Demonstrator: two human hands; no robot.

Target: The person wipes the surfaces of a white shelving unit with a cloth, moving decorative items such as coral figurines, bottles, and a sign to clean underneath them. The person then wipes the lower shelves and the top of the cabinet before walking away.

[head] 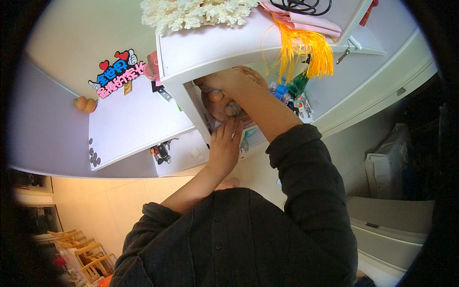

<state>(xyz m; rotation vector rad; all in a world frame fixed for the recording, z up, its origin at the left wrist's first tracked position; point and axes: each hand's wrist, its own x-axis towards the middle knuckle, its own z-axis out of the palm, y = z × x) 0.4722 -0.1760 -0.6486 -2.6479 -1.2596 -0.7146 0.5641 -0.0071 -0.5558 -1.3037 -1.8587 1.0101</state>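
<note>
My left hand (225, 142) rests with its fingers extended at the near rim of a brown bowl-like container (219, 112) inside a white shelf compartment. Two rounded objects, one orange-brown (215, 96) and one greyish (233, 108), lie in the container. My right hand (215, 80) reaches over them to the container's far left side; its fingers are dim and partly hidden by the compartment's edge, so whether it holds anything cannot be told. A round brown woven-looking piece (252, 76) stands behind my right wrist.
White coral (197, 14) and a yellow tassel (312, 53) lie on the shelf above. Bottles (281, 88) stand right of my right forearm. Keys (162, 152) lie on a lower shelf at left. A small gourd (86, 104) and a lettered sign (116, 73) are farther left.
</note>
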